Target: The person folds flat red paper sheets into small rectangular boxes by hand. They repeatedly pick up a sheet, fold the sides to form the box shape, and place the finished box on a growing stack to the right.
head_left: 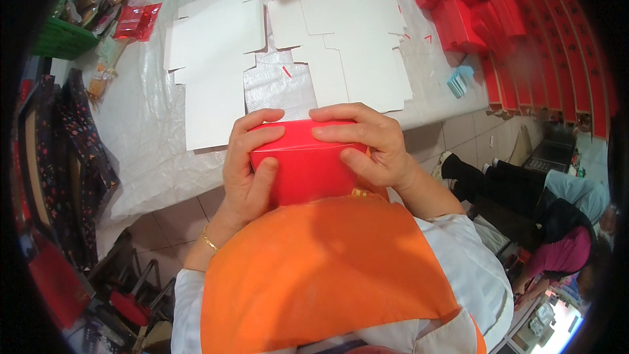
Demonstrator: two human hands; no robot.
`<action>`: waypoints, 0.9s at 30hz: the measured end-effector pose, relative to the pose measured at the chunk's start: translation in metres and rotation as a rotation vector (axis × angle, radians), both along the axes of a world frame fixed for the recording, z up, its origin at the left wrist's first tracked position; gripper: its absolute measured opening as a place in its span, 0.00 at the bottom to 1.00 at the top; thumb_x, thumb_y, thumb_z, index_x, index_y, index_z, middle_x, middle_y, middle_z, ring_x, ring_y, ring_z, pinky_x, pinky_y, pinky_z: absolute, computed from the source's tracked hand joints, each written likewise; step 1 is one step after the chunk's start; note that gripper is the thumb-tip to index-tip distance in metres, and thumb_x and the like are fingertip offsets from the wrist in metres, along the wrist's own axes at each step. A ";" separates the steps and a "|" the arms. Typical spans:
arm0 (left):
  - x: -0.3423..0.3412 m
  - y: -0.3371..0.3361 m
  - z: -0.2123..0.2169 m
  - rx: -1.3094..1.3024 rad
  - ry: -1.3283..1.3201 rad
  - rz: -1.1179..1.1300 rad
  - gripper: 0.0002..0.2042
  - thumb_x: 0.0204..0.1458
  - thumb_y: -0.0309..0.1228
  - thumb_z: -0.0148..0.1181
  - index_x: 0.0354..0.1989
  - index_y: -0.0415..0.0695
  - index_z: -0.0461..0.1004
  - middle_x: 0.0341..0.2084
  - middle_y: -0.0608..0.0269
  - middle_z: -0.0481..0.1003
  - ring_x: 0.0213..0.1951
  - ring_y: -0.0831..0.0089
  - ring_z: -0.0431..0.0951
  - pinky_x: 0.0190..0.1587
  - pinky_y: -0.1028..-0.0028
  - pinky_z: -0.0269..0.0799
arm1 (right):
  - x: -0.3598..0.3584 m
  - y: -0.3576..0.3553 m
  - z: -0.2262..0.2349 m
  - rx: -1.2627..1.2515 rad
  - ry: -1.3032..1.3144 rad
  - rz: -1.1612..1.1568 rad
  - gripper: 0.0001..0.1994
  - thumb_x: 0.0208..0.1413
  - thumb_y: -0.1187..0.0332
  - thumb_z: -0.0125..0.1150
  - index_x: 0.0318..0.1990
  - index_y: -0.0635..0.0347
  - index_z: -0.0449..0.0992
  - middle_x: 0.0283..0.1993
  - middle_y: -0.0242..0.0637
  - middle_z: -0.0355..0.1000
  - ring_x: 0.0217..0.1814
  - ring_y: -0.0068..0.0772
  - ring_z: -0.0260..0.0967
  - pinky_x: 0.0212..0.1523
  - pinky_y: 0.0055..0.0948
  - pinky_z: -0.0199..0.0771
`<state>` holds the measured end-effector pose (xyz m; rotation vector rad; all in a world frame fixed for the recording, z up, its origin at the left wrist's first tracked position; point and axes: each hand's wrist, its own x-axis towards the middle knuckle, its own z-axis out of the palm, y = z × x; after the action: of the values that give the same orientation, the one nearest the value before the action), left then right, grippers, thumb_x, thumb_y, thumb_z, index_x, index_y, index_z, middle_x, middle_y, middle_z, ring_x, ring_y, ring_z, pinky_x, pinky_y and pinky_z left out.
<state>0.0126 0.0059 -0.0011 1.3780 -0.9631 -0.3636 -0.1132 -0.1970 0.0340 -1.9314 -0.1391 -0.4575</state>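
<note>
While both hands close on it, I note the red box (303, 164) at frame centre, long axis left-right, left hand (247, 170) clasping its left end, right hand (368, 147) its right, above the desk (151, 111) edge, equally near.

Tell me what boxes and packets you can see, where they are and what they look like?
Red box: held in both hands, left hand and right hand, close to the body; smooth, rectangular.
Flat white card sheets: spread on the table; unfolded box shapes.
Finished red boxes: piled at the table's right end.
Red packet: table's far left; shiny.
Green crate: far left, holding snack packets.
</note>
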 end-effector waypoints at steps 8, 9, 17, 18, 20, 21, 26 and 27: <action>-0.009 -0.006 -0.010 -0.040 0.141 0.066 0.11 0.62 0.29 0.51 0.51 0.44 0.68 0.59 0.48 0.66 0.60 0.60 0.65 0.63 0.61 0.60 | -0.007 0.009 -0.010 -0.074 0.019 -0.142 0.20 0.55 0.80 0.54 0.56 0.62 0.74 0.61 0.49 0.68 0.59 0.40 0.70 0.60 0.34 0.70; -0.009 -0.006 -0.009 -0.044 0.133 0.095 0.11 0.62 0.29 0.51 0.51 0.44 0.68 0.59 0.48 0.66 0.60 0.60 0.65 0.63 0.61 0.60 | -0.007 0.017 -0.008 0.212 0.060 -0.181 0.20 0.57 0.78 0.53 0.58 0.63 0.71 0.62 0.49 0.66 0.60 0.40 0.68 0.61 0.34 0.68; -0.005 -0.032 -0.001 -0.096 0.129 0.120 0.13 0.68 0.40 0.48 0.51 0.44 0.65 0.57 0.47 0.67 0.60 0.62 0.65 0.65 0.63 0.56 | 0.002 0.018 -0.009 0.170 0.020 -0.229 0.19 0.65 0.65 0.49 0.59 0.67 0.62 0.60 0.46 0.62 0.60 0.40 0.64 0.66 0.36 0.60; -0.002 -0.037 0.002 -0.094 0.127 0.129 0.13 0.68 0.40 0.48 0.51 0.44 0.64 0.57 0.47 0.67 0.60 0.62 0.65 0.65 0.63 0.56 | 0.005 0.014 -0.005 0.215 0.052 -0.244 0.19 0.65 0.65 0.49 0.58 0.66 0.62 0.59 0.46 0.63 0.60 0.40 0.64 0.66 0.36 0.60; 0.001 -0.050 0.004 -0.103 0.108 0.154 0.13 0.68 0.40 0.48 0.51 0.43 0.65 0.56 0.48 0.67 0.60 0.63 0.65 0.65 0.63 0.56 | 0.010 0.007 0.002 0.301 0.117 -0.268 0.19 0.66 0.64 0.49 0.58 0.66 0.62 0.58 0.46 0.64 0.60 0.39 0.64 0.65 0.36 0.60; 0.003 -0.055 0.004 -0.108 0.099 0.168 0.13 0.68 0.40 0.48 0.51 0.43 0.65 0.56 0.48 0.67 0.60 0.63 0.65 0.65 0.63 0.57 | 0.013 0.002 0.002 0.307 0.105 -0.281 0.19 0.66 0.64 0.50 0.58 0.66 0.62 0.57 0.45 0.65 0.59 0.38 0.64 0.65 0.35 0.60; 0.025 -0.079 0.015 -0.044 0.010 0.121 0.12 0.68 0.36 0.47 0.53 0.41 0.66 0.58 0.52 0.68 0.59 0.65 0.67 0.65 0.65 0.59 | 0.027 -0.013 0.004 0.443 -0.062 -0.386 0.22 0.65 0.65 0.52 0.62 0.68 0.61 0.56 0.43 0.67 0.59 0.33 0.65 0.64 0.33 0.61; 0.030 -0.082 0.016 -0.050 0.060 0.172 0.12 0.68 0.35 0.47 0.53 0.41 0.66 0.58 0.52 0.68 0.59 0.65 0.68 0.65 0.65 0.59 | 0.024 -0.016 0.005 0.486 0.044 -0.375 0.23 0.65 0.65 0.53 0.63 0.68 0.61 0.57 0.43 0.66 0.59 0.33 0.65 0.64 0.33 0.62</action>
<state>0.0425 -0.0757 0.0152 1.3854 -0.7928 -0.2482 -0.0893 -0.2128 0.0388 -1.4831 0.3419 -0.6303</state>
